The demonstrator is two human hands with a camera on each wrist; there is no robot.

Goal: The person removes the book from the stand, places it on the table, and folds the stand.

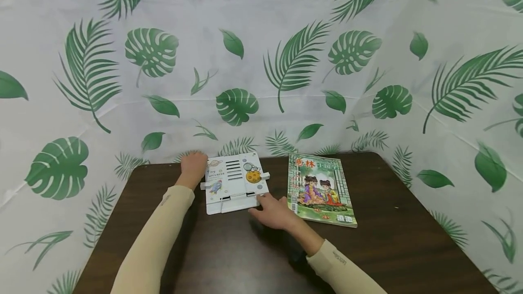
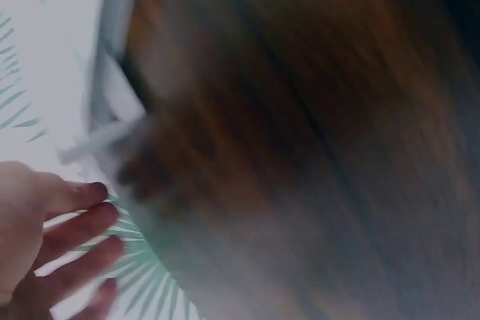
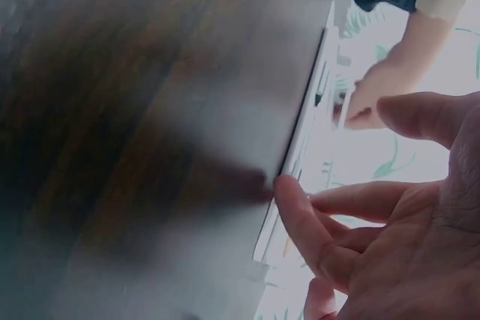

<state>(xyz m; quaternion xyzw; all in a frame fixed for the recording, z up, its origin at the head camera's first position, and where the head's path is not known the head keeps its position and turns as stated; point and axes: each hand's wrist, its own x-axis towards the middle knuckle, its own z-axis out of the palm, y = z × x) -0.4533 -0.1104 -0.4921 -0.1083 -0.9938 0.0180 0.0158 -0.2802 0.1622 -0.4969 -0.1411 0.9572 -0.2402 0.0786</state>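
A white book stand point(image 1: 234, 183) with a "Tiny universe" print, planet and rocket pictures and several slots lies flat on the table. My left hand point(image 1: 194, 167) is beside its far left corner. In the left wrist view, the left hand's fingers point(image 2: 79, 222) are loosely extended near a blurred white edge, and I cannot tell whether they touch it. My right hand point(image 1: 275, 212) is at the stand's near right corner. Its fingertips touch the stand's edge in the right wrist view, with the thumb held apart point(image 3: 375, 222).
Right of the stand lies a magazine point(image 1: 320, 189) with two cartoon figures on its cover. The dark wooden table point(image 1: 229, 257) meets a leaf-patterned cloth point(image 1: 261, 71) at the back and sides. White clips point(image 1: 264, 176) stick out from the stand's sides.
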